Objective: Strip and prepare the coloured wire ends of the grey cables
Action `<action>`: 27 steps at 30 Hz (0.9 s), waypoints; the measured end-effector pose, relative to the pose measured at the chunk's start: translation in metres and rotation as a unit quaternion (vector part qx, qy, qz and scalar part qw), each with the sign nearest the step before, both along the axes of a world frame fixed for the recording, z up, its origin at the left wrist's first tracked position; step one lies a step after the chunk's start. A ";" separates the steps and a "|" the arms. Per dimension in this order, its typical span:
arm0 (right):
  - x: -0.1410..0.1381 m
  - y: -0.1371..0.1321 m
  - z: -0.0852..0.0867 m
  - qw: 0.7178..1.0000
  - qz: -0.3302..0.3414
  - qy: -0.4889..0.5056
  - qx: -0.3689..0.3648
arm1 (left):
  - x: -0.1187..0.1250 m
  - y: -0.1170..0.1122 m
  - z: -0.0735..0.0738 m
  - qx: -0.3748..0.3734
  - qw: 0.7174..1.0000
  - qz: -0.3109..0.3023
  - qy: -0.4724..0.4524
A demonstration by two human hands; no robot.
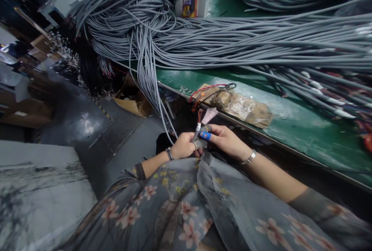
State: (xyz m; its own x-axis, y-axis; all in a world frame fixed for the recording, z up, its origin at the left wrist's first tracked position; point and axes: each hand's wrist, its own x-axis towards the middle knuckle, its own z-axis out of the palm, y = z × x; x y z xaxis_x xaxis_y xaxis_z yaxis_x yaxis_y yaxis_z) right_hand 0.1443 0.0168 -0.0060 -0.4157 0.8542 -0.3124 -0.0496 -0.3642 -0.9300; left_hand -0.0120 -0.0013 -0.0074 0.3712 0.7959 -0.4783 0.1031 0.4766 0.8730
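My left hand [183, 146] is closed around the end of a grey cable [200, 143] held over my lap, with a watch on the wrist. My right hand [223, 138] pinches the same cable end from the right; blue tape covers a fingertip and a bracelet sits on the wrist. Thin red and white wires [198, 122] and a pale strip of wrapping [209, 114] stick up from the cable end between the two hands. Both hands touch each other just below the bench edge.
A green workbench [305, 127] runs from centre to right, piled with long bundles of grey cable [232, 41]. A brown taped pad [244, 107] with red and black wires lies near its edge. Cables hang off the bench at left. Cardboard boxes [130, 103] stand on the floor.
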 end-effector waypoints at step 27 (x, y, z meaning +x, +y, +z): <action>-0.004 -0.002 -0.014 0.980 -0.142 0.108 -0.087 | -0.004 -0.003 -0.015 0.077 0.982 0.166 -0.054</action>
